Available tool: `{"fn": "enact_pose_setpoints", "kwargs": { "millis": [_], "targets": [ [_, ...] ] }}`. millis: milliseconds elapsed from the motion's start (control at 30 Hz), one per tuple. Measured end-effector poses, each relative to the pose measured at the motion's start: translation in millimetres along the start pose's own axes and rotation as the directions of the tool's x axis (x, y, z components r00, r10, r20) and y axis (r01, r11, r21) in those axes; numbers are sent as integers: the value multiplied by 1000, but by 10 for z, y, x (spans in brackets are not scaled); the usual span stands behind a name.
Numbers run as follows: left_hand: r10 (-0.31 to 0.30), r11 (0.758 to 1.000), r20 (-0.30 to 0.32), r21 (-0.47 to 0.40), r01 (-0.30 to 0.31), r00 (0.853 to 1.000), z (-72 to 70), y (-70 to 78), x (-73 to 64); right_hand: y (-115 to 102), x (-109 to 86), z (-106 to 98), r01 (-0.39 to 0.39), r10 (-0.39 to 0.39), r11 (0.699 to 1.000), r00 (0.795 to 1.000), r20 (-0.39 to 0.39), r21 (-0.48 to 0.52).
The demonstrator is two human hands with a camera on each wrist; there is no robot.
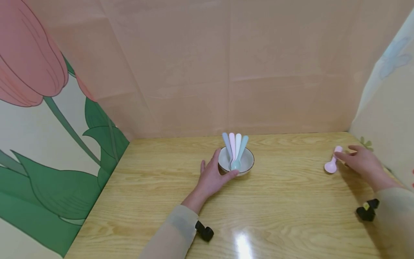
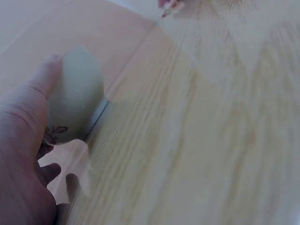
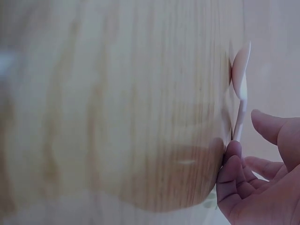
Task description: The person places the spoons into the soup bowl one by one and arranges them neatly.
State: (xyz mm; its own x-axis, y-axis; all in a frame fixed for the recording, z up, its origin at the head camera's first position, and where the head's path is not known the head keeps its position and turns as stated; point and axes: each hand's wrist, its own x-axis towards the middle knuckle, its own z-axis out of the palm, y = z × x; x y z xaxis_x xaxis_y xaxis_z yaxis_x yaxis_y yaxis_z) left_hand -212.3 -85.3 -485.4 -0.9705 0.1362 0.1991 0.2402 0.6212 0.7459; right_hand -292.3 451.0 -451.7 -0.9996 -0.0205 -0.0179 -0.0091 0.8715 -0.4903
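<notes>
A small white bowl [image 1: 248, 160] with a dark rim stands near the back middle of the table. Several spoons [image 1: 235, 165] in grey-blue, pink, white and pale teal lean in it, handles up. My left hand [image 1: 211, 176] grips the bowl, thumb across its near side and fingers round its left. The left wrist view shows the thumb against the bowl's outer wall [image 2: 77, 93]. At the far right a pink spoon [image 1: 330, 167] lies on the table. My right hand [image 1: 362, 162] is beside its handle; in the right wrist view the thumb [image 3: 267, 126] is apart from the spoon.
A wood-grain table [image 1: 284, 201] spans the lower view. Behind it hangs a pinkish-brown sheet [image 1: 181, 72]. A panel with a tulip print [image 1: 58, 180] borders the left, and a pale patterned panel [image 1: 388, 118] stands close to the right hand.
</notes>
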Motion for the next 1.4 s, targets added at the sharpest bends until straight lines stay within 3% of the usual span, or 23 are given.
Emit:
{"fn": "enact_pose_setpoints", "kwargs": {
  "millis": [500,1400],
  "targets": [
    [-9,1000,5,4,9,1000,3,-6,8,135,124,45,-8,8,1000,1000,-8,-21],
    [-17,1000,9,24,17,1000,21,-10,20,-63,82,42,-11,10,999,1000,-22,-33]
  ]
}}
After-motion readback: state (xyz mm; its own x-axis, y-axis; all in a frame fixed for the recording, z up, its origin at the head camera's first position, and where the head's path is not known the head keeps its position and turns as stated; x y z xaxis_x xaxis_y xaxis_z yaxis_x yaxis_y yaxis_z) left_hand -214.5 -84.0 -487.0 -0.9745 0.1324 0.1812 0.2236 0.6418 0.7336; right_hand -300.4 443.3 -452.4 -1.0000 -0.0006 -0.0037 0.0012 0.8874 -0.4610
